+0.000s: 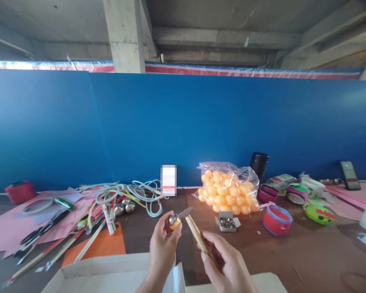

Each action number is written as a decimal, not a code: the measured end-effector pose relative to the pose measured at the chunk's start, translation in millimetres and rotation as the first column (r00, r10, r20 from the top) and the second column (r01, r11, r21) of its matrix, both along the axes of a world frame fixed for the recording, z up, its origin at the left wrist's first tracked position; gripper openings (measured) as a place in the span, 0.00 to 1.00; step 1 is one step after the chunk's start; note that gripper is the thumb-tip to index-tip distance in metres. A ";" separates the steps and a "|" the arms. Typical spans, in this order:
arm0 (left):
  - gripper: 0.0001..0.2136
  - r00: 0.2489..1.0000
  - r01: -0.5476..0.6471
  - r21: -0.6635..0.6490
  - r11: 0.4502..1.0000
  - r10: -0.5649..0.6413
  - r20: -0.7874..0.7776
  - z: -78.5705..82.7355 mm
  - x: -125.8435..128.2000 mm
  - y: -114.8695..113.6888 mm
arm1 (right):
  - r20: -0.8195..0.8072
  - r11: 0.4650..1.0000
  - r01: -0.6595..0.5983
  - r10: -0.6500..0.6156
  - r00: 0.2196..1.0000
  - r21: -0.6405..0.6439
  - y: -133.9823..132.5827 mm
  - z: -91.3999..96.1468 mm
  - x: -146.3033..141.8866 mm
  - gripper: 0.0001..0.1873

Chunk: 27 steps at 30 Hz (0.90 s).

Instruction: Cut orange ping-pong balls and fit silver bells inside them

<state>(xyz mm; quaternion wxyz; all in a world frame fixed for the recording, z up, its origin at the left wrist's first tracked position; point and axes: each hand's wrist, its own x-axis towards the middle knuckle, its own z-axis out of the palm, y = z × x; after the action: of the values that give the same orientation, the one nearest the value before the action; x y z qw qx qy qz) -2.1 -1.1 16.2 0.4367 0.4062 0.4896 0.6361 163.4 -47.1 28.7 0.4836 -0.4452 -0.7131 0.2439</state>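
Nearest, at the bottom edge, lies a white box [110,273], open and low. Just above it the left hand [161,249] pinches a ball [174,222] between thumb and fingertips; the ball is orange, with a shiny metal patch on its upper left (what that is, I cannot tell). The right hand [227,260] grips a knife [196,232] by its pale wooden handle, and the short blade slants up and left so that its tip sits just beside the ball's top; whether it touches cannot be told. Both are held in the air over the brown table [308,252], in front of the chest. Past the hands, a small open carton [227,222] of metal bits rests on the table, with a red roll [277,220] to its right and an orange sheet [103,245] to the left. Farther back stands a clear bag [228,192] full of orange balls, and left of it a tangle of cords [142,190] beside two steel balls [125,208]. Scissors [38,235] lie on pink paper at far left. A black cylinder [259,163] stands behind the bag, against the blue wall [183,122].
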 end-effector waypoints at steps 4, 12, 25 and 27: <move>0.25 1.000 -0.010 -0.006 1.000 0.011 0.027 1.3 0.6 0.2 | 0.000 1.000 -0.005 0.005 1.000 0.006 0.0 -0.1 0.7 0.17; 0.24 1.000 -0.006 -0.005 1.000 0.006 -0.011 -1.9 -0.1 1.2 | 0.110 0.999 -0.036 0.037 0.993 -0.014 0.7 1.2 3.4 0.19; 0.24 1.000 -0.015 -0.008 1.000 0.015 0.003 -3.5 -0.5 2.6 | 0.073 0.999 -0.024 0.026 0.997 -0.022 0.5 5.1 3.8 0.18; 0.24 1.000 -0.018 -0.009 1.000 0.018 0.014 -3.0 -0.3 2.3 | 0.053 1.000 -0.010 0.011 0.999 -0.018 0.1 5.2 2.8 0.17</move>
<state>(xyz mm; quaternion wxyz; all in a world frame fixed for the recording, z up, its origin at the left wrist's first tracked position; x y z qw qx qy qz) -2.4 1.2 13.2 0.4361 0.3954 0.4931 0.6406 166.2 -46.9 34.0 0.4591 -0.4521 -0.7258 0.2409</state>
